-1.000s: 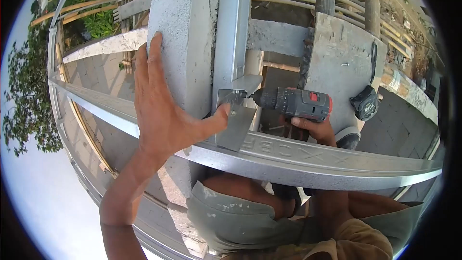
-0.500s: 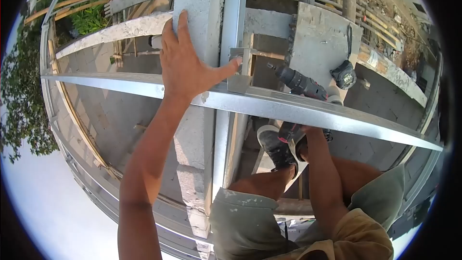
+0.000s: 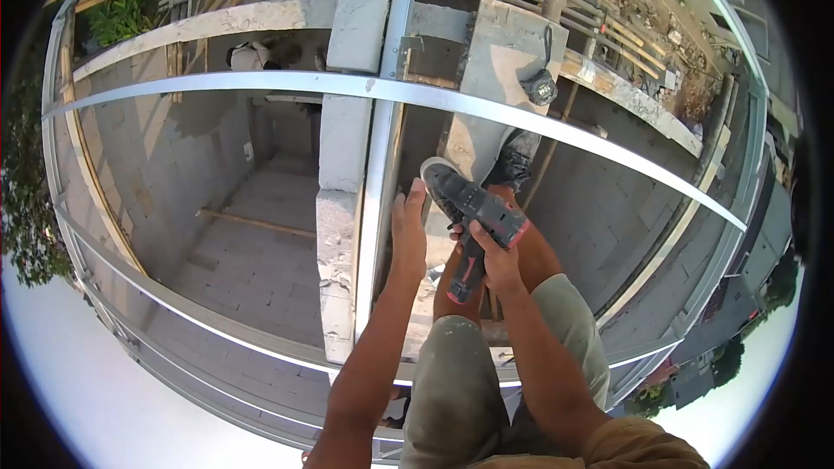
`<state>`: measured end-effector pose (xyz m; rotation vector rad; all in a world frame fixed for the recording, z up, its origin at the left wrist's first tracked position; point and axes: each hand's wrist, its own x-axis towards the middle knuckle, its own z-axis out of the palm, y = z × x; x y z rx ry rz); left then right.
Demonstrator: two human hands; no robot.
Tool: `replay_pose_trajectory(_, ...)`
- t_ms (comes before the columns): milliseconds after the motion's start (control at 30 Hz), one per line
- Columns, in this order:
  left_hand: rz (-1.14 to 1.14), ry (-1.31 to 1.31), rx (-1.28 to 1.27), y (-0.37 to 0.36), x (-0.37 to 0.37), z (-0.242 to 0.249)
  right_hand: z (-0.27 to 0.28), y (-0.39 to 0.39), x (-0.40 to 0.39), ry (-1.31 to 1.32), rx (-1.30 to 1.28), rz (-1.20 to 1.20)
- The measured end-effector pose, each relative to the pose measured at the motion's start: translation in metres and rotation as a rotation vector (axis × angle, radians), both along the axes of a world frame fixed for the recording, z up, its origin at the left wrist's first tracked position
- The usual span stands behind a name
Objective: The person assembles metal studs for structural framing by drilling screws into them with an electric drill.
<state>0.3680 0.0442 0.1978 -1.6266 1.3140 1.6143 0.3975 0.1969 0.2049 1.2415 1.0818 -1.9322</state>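
Observation:
A black and red cordless drill (image 3: 493, 215) is in my right hand (image 3: 497, 262), whose fingers wrap around it over my knees. Its front end points up and left. My left hand (image 3: 408, 230) is raised just left of the drill, fingers stretched upward, beside the upright silver metal channel (image 3: 375, 200). Across the view runs a long silver metal bar (image 3: 504, 110), passing over the channel. Behind their crossing a small metal bracket (image 3: 410, 48) partly shows.
A black tape measure (image 3: 540, 87) lies on the concrete slab (image 3: 504, 39) ahead. Left of the channel runs a concrete beam (image 3: 346, 143), with a deep drop to the floor (image 3: 252, 243) below. Another person (image 3: 252, 56) is down at the upper left. My shoe (image 3: 445, 187) rests near the drill.
My left hand has left the bracket at the crossing and come back toward me. My right hand has brought the drill out from under the bar, nearer my body. The view has shifted.

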Motion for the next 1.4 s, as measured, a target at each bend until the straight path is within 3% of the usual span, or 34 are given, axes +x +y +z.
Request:
replay_pose_trajectory(67,0.442,0.239,0.475,0.011,0.015,0.048,0.055,-0.017,0.003,0.103,0.167,0.308)
replay_pose_trajectory(100,0.442,0.265,0.483,0.013,0.021,0.067,0.08,-0.016,0.001,0.13,0.174,0.312)
replay_pose_trajectory(167,0.574,0.242,0.497,0.008,0.031,0.097,0.132,-0.013,-0.012,0.58,0.066,0.73)
replay_pose_trajectory(233,0.621,0.394,0.57,-0.005,0.043,0.129,0.203,0.002,-0.044,0.806,0.32,1.439)
replay_pose_trajectory(267,0.639,0.507,0.658,-0.016,0.048,0.145,0.231,0.02,-0.054,0.804,0.242,1.496)
replay_pose_trajectory(300,0.609,0.523,0.658,-0.03,0.052,0.161,0.258,0.045,-0.058,0.793,0.17,1.54)
replay_pose_trajectory(333,0.565,0.472,0.67,-0.043,0.056,0.178,0.284,0.075,-0.058,0.633,0.156,1.352)
replay_pose_trajectory(367,0.523,0.424,0.677,-0.055,0.059,0.198,0.289,0.121,-0.036,0.33,0.268,1.161)
replay_pose_trajectory(400,0.495,0.448,0.672,-0.067,0.059,0.219,0.308,0.164,-0.027,0.14,0.441,1.167)
replay_pose_trajectory(433,0.499,0.439,0.748,-0.079,0.063,0.242,0.331,0.207,-0.024,-0.141,0.484,1.649)
replay_pose_trajectory(467,0.501,0.422,0.827,-0.09,0.068,0.263,0.355,0.241,-0.019,-0.117,0.241,2.042)
replay_pose_trajectory(533,0.388,0.419,0.785,-0.108,0.081,0.303,0.414,0.266,-0.007,-0.335,-0.125,1.708)
replay_pose_trajectory(567,0.403,0.396,0.786,-0.115,0.092,0.32,0.427,0.268,0.005,-0.323,-0.128,1.69)
replay_pose_trajectory(633,0.385,0.311,0.719,-0.124,0.11,0.357,0.435,0.266,0.032,-0.068,0.188,1.326)
replay_pose_trajectory(667,0.39,0.236,0.654,-0.128,0.12,0.375,0.433,0.26,0.044,-0.058,0.184,1.304)
replay_pose_trajectory(733,0.416,0.257,0.704,-0.127,0.134,0.404,0.41,0.242,0.048,0.296,0.069,0.799)
replay_pose_trajectory(800,0.494,0.217,0.751,-0.127,0.151,0.423,0.405,0.218,0.039,0.25,-0.025,0.606)
replay_pose_trajectory(833,0.485,0.226,0.745,-0.124,0.152,0.434,0.402,0.21,0.033,0.261,-0.03,0.601)
replay_pose_trajectory(900,0.463,0.232,0.786,-0.115,0.156,0.453,0.395,0.202,0.008,0.763,0.214,0.911)
replay_pose_trajectory(933,0.45,0.238,0.772,-0.114,0.157,0.46,0.394,0.203,0.001,0.775,0.206,0.897)
replay_pose_trajectory(1033,0.414,0.215,0.792,-0.107,0.162,0.461,0.386,0.207,-0.011,0.376,0.029,0.941)
replay_pose_trajectory(1067,0.422,0.236,0.778,-0.104,0.162,0.461,0.375,0.2,0.002,0.395,0.017,0.953)
replay_pose_trajectory(1133,0.366,0.167,0.751,-0.099,0.159,0.464,0.352,0.185,0.032,0.531,-0.246,0.73)
replay_pose_trajectory(1167,0.378,0.172,0.754,-0.094,0.157,0.467,0.382,0.179,0.014,0.589,-0.053,0.852)
replay_pose_trajectory(1200,0.382,0.161,0.757,-0.091,0.162,0.467,0.385,0.172,0.006,0.577,-0.053,0.852)
replay_pose_trajectory(1267,0.413,0.131,0.808,-0.089,0.157,0.462,0.379,0.168,-0.005,0.916,-0.179,0.961)
replay_pose_trajectory(1400,0.325,0.135,0.812,-0.083,0.153,0.469,0.389,0.138,-0.005,0.814,-0.088,1.058)
